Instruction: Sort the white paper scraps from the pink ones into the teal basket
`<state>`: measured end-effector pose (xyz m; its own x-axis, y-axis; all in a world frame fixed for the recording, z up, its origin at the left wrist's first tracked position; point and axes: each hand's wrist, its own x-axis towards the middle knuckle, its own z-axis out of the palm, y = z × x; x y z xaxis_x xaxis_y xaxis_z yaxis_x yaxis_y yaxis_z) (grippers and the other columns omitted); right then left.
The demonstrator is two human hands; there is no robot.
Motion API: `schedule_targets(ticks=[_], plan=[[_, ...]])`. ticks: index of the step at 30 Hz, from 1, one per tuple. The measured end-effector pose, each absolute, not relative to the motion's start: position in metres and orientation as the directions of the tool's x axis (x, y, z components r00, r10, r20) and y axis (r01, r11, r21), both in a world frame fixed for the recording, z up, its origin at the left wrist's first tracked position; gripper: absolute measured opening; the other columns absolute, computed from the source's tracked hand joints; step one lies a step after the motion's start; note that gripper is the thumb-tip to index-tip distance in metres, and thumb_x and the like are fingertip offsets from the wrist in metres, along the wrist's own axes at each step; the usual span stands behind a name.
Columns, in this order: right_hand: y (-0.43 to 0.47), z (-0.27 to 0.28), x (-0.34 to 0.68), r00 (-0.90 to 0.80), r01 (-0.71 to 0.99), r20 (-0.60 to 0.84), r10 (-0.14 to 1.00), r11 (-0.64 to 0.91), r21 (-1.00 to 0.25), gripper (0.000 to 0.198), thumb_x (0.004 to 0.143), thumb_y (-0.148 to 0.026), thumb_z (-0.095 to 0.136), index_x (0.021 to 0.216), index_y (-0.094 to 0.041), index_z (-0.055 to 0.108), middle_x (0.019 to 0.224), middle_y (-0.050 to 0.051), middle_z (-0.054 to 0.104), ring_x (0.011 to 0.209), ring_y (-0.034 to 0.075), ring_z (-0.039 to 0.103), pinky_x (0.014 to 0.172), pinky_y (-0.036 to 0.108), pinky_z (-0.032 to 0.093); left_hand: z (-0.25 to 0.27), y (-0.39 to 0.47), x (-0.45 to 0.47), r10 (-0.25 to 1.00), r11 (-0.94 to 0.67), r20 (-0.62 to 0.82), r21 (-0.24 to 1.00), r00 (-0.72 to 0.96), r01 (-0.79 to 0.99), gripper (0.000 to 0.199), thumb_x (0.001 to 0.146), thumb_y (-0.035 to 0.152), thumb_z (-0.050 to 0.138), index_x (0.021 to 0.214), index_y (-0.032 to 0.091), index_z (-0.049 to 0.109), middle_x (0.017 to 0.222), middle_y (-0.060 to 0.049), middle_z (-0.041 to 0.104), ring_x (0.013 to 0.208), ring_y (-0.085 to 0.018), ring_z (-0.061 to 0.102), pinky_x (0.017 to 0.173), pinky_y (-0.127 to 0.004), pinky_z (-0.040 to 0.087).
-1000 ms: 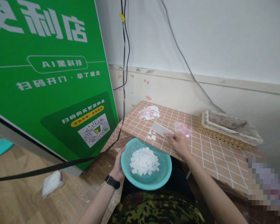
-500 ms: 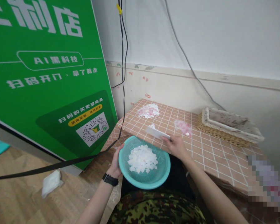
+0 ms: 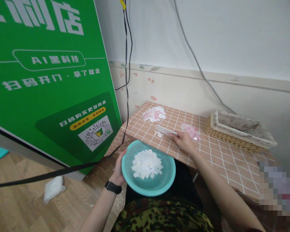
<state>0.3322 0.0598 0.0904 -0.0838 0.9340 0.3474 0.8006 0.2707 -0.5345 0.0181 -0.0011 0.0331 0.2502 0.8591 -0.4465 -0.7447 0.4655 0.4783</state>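
My left hand grips the left rim of a turquoise plastic colander, held at my lap against the table's near edge. Inside it lies a heap of small white flakes, like cut paper scraps. In my right hand, fingers closed, is a flat white strip with a straight edge; its material I cannot make out. The strip is over the table, just behind a small patch of white flakes. Farther back sits a white and pink pile of flakes, and a pinkish pile lies beyond my right hand.
The table has a brown checked cloth. A wicker basket with a cloth lining stands at its right. A green cabinet rises on the left, with a black strap crossing before it. A white packet lies on the floor.
My right hand has moved the white strip away from me, from the table's near edge to behind the small flake patch. My left hand keeps hold of the colander.
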Motion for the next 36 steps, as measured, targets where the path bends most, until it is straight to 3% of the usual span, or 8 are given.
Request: schedule_targets(ticks=[3,7,13,18,21,29,36], plan=[[0.053,0.090,0.330,-0.113,0.773,0.343,0.933,0.299,-0.560,0.043,0.085,-0.049,0.045,0.060,-0.017,0.059,0.050,0.000,0.052,0.047,0.011,0.042,0.047,0.025,0.027,0.034,-0.003,0.019,0.866,0.448,-0.442,0.479,0.233,-0.755,0.018,0.074,0.031,0.063,0.086,0.017,0.065,0.077,-0.004,0.073,0.077,-0.023,0.068,0.077,-0.036,0.052],[0.050,0.088,0.330,0.012,0.766,0.395,0.919,0.245,-0.594,0.048,0.083,-0.053,0.045,0.050,-0.018,0.048,0.044,-0.002,0.042,0.044,0.010,0.035,0.045,0.026,0.023,0.034,-0.003,0.020,0.863,0.459,-0.439,0.474,0.251,-0.751,0.023,0.074,0.032,0.062,0.090,0.016,0.066,0.078,-0.006,0.073,0.080,-0.025,0.068,0.079,-0.039,0.052],[0.034,0.092,0.329,0.039,0.769,0.455,0.890,0.264,-0.582,0.045,0.082,-0.052,0.048,0.052,-0.018,0.050,0.045,-0.001,0.043,0.044,0.010,0.036,0.043,0.025,0.024,0.034,-0.003,0.019,0.857,0.469,-0.444,0.461,0.262,-0.753,0.023,0.074,0.032,0.062,0.090,0.016,0.066,0.078,-0.006,0.073,0.082,-0.025,0.067,0.081,-0.039,0.051],[0.023,0.097,0.331,-0.061,0.823,0.458,0.887,0.304,-0.479,0.044,0.084,-0.046,0.048,0.050,-0.018,0.046,0.042,-0.002,0.042,0.041,0.009,0.036,0.045,0.026,0.025,0.029,-0.003,0.018,0.862,0.470,-0.423,0.465,0.278,-0.750,0.024,0.075,0.034,0.061,0.092,0.017,0.065,0.081,-0.006,0.073,0.079,-0.024,0.068,0.081,-0.040,0.051],[0.024,0.098,0.336,-0.033,0.857,0.486,0.873,0.275,-0.435,0.044,0.084,-0.045,0.048,0.050,-0.019,0.046,0.043,-0.001,0.044,0.041,0.010,0.038,0.046,0.027,0.025,0.026,-0.002,0.017,0.862,0.469,-0.424,0.461,0.277,-0.754,0.025,0.075,0.034,0.061,0.092,0.017,0.065,0.081,-0.006,0.073,0.076,-0.024,0.068,0.080,-0.040,0.051],[0.024,0.098,0.331,-0.097,0.822,0.455,0.885,0.329,-0.465,0.044,0.085,-0.046,0.046,0.050,-0.018,0.047,0.041,-0.002,0.043,0.040,0.009,0.036,0.045,0.027,0.024,0.029,-0.002,0.017,0.818,0.540,-0.464,0.414,0.341,-0.732,0.036,0.074,0.039,0.060,0.098,0.013,0.065,0.085,-0.011,0.073,0.083,-0.028,0.067,0.080,-0.043,0.051],[0.037,0.092,0.345,0.018,0.828,0.421,0.907,0.222,-0.514,0.045,0.083,-0.052,0.047,0.052,-0.018,0.050,0.045,0.001,0.049,0.043,0.011,0.039,0.044,0.026,0.024,0.026,-0.002,0.016,0.820,0.535,-0.466,0.414,0.333,-0.737,0.033,0.074,0.037,0.060,0.097,0.014,0.065,0.082,-0.010,0.073,0.082,-0.028,0.067,0.079,-0.042,0.051]])
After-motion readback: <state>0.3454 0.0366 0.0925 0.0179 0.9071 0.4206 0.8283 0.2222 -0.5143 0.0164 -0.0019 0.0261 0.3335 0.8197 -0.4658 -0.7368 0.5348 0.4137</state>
